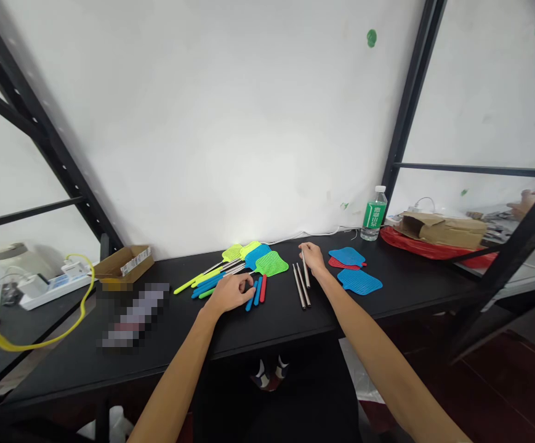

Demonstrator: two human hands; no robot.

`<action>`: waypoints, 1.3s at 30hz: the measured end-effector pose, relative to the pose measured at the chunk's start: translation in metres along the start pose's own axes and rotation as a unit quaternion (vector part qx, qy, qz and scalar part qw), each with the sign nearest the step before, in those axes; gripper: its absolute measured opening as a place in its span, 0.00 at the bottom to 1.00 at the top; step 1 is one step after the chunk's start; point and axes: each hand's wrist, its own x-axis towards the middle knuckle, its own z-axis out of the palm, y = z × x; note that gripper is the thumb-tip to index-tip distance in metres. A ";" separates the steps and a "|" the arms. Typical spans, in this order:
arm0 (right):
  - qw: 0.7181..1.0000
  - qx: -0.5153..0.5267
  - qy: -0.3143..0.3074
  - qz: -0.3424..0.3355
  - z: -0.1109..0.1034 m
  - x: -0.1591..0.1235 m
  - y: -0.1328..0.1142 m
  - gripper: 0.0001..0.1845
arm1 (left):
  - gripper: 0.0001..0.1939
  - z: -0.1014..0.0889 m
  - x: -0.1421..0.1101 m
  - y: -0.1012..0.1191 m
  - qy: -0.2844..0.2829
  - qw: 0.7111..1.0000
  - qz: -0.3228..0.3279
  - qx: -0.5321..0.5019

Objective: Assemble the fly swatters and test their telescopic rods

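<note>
My right hand (312,258) pinches a thin metal rod (306,274) upright-tilted over the black table. Two more metal rods (299,286) lie just left of it. My left hand (233,293) is curled, its fingertips closed at the leftmost blue handle (249,301). Beside that handle lie another blue handle (258,290) and a red handle (263,289). Behind my left hand is a pile of fly swatters with yellow, blue and green heads (271,263), partly covered by the hand. To the right lie two blue swatter heads (360,282) and a red swatter head (341,264).
A water bottle (374,214) stands at the back right, near a cardboard box (442,230) on red plastic. On the left are an open carton (131,264), a blurred-out item (135,315), a power strip (57,289) and a yellow cable (85,301). Another person's hand (524,203) shows far right.
</note>
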 end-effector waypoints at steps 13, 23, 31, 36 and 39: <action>0.999 0.030 0.006 0.019 0.003 -0.002 0.002 0.19 | 0.18 0.002 0.001 -0.003 -0.009 1.000 -0.009 -0.004; 0.959 0.264 -0.019 0.100 0.009 -0.002 -0.002 0.10 | 0.08 0.003 0.003 -0.005 0.017 1.000 -0.010 -0.009; 0.805 0.558 -0.074 0.187 -0.018 -0.003 -0.019 0.16 | 0.13 0.003 0.004 -0.010 0.075 0.997 -0.022 -0.024; 0.731 0.643 -0.120 0.195 -0.035 -0.001 -0.014 0.18 | 0.13 0.002 0.003 -0.010 0.100 0.995 -0.014 -0.017; 0.723 0.652 -0.115 0.196 -0.036 0.000 -0.012 0.17 | 0.13 0.002 0.003 -0.010 0.098 0.995 -0.014 -0.014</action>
